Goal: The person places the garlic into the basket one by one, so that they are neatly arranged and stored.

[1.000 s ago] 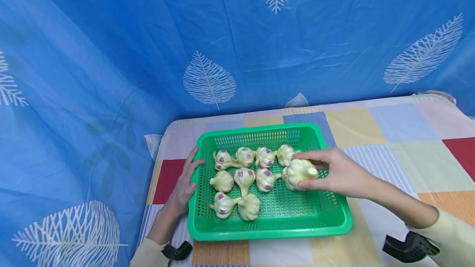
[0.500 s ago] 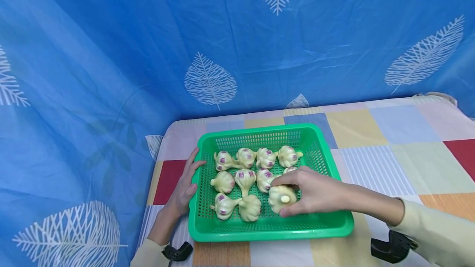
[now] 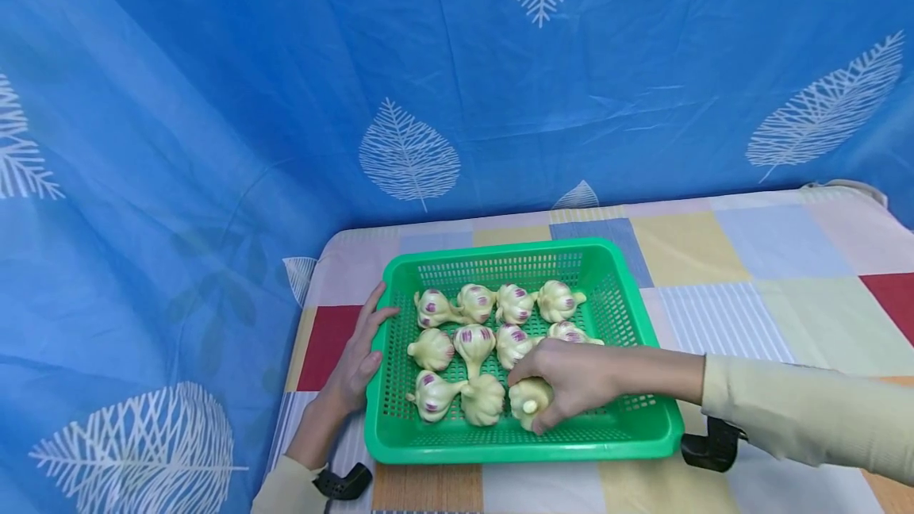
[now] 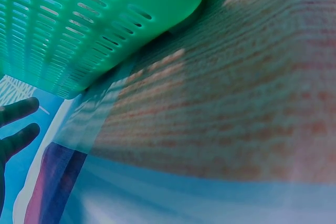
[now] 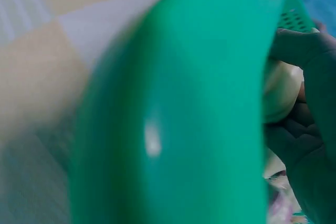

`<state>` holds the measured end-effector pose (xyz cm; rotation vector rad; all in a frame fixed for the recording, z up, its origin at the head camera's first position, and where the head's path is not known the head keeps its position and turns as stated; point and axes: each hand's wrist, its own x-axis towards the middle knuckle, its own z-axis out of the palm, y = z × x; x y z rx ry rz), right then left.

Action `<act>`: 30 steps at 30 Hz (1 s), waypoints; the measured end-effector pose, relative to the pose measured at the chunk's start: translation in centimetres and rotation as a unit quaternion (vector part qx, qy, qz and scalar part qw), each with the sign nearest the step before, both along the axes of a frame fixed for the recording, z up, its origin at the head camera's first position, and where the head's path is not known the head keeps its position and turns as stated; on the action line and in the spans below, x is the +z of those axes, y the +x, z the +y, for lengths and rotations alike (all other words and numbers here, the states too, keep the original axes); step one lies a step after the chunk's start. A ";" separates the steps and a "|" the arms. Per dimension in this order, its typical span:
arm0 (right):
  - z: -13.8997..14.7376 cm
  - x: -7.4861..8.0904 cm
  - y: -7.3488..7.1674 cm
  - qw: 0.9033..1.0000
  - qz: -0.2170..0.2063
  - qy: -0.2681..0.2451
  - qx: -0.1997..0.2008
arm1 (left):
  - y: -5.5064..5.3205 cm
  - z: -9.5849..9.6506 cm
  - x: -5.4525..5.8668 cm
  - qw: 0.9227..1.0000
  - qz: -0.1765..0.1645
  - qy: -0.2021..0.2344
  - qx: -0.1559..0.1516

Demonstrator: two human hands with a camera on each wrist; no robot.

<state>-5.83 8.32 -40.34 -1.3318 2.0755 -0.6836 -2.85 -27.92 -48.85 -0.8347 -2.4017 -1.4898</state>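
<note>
In the head view a garlic bulb [image 3: 528, 401] is pinched between the thumb and fingers of my right hand [image 3: 574, 375], low inside the green plastic basket [image 3: 528, 453]. Its stem points up toward the camera. Several other garlic bulbs [image 3: 474, 343], some streaked purple, lie in rough rows on the basket floor. My left hand [image 3: 355, 355] rests against the basket's left rim, fingers extended. Two left fingers [image 4: 20, 111] show beside the basket in the left wrist view. The right wrist view is mostly filled by the basket's corner, with the held bulb partly visible behind it.
Under the basket lies a table with a patchwork cloth [image 3: 800, 316], stretching away to the right. A blue curtain with white leaf prints [image 3: 500, 125] hangs behind and to the left. Black wrist devices [image 3: 714, 444] sit on both forearms.
My right hand has carried the garlic bulb from the basket's right side leftward and toward the front, lowering it beside the front-row bulbs. The left hand has stayed at the rim.
</note>
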 end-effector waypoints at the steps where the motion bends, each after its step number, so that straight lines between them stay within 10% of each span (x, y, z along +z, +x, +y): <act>1: -0.1 -0.3 -0.1 1.000 0.003 0.000 0.009 | 0.0 0.0 0.0 1.000 0.001 0.000 0.000; 13: 0.3 -2.4 -0.5 0.996 0.049 -0.027 0.065 | 0.1 0.1 0.2 1.000 0.004 -0.006 0.008; 30: 1.1 0.1 0.4 0.992 0.103 0.010 0.072 | 0.1 0.1 0.2 1.000 0.001 -0.009 0.009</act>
